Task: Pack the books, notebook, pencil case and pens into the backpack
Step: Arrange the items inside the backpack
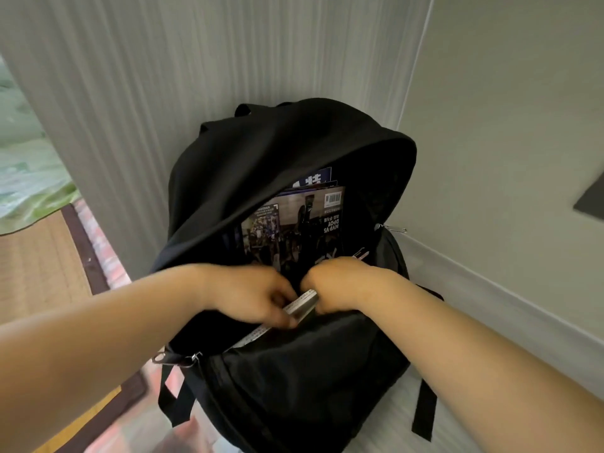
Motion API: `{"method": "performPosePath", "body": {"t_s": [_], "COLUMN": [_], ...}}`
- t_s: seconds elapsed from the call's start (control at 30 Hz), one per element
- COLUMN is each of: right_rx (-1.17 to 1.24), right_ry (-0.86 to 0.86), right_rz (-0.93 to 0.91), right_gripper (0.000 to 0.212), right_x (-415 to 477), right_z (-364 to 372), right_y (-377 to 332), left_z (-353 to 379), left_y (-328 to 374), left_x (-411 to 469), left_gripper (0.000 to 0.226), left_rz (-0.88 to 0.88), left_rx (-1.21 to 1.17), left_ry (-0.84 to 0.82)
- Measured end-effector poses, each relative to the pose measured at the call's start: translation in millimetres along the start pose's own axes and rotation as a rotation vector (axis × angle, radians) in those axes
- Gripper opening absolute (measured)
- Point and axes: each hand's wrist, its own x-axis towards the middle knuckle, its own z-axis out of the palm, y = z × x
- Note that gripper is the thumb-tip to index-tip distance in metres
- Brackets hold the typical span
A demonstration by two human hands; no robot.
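Two hands work at the backpack (310, 371) mouth. My left hand (255, 297) pinches a white-edged volume (302, 305), book or notebook I cannot tell, and my right hand (340, 282) curls round its other end. Several books (294, 220) already stand inside. Pencil case and pens are unseen. A woven mat (42, 266) lies left, and the drooping top flap (294, 152) crowds the opening.

Corner ahead of me: ribbed pale wall (130, 93) left, smooth pale wall (506, 109) right, dark grey panel (591, 201) on it. Woven mat (39, 266), dark border, my left; green fabric (29, 178) beyond.
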Motion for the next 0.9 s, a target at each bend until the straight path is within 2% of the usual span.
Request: {"method": "performPosePath", "body": {"t_s": [0.03, 0.13, 0.2, 0.3, 0.47, 0.57, 0.67, 0.77, 0.83, 0.9], "right_rx": [0.012, -0.004, -0.002, 0.006, 0.032, 0.039, 0.094, 0.147, 0.210, 0.335], "right_ry": [0.000, 0.004, 0.000, 0.022, 0.031, 0.001, -0.036, -0.026, 0.022, 0.131], "right_rz": [0.010, -0.019, -0.029, -0.030, -0.012, -0.018, -0.015, -0.023, -0.024, -0.018], "right_gripper": [0.017, 0.018, 0.017, 0.016, 0.014, 0.018, 0.028, 0.029, 0.029, 0.022], "right_x": [2, 2, -2, -7, -12, -15, -22, -27, -32, -39], "right_z": [-1, -1, 1, 4, 5, 6, 6, 9, 10, 10], "right_y": [-1, 0, -1, 0, 1, 0, 3, 6, 7, 10], "left_z": [-9, -41, -48, -44, -51, -61, -69, -58, -39, -18], "left_y": [-1, -8, -11, -11, -1, 4, 3, 5, 11, 14], "left_x": [-1, 2, 6, 18, 25, 19, 10, -1, -6, -7], "left_gripper": [0.029, 0.030, 0.041, 0.059, 0.047, 0.036, 0.041, 0.043, 0.043, 0.047], "left_rz": [0.005, -0.035, -0.113, -0.238, -0.314, -0.297, -0.251, -0.142, -0.036, 0.037], "left_rx": [0.028, 0.112, 0.162, 0.119, 0.017, 0.033, -0.073, -0.392, -0.613, -0.697], "left_ry": [0.100, 0.624, 0.821, 0.808, 0.829, 0.717, 0.685, 0.688, 0.679, 0.698]}}
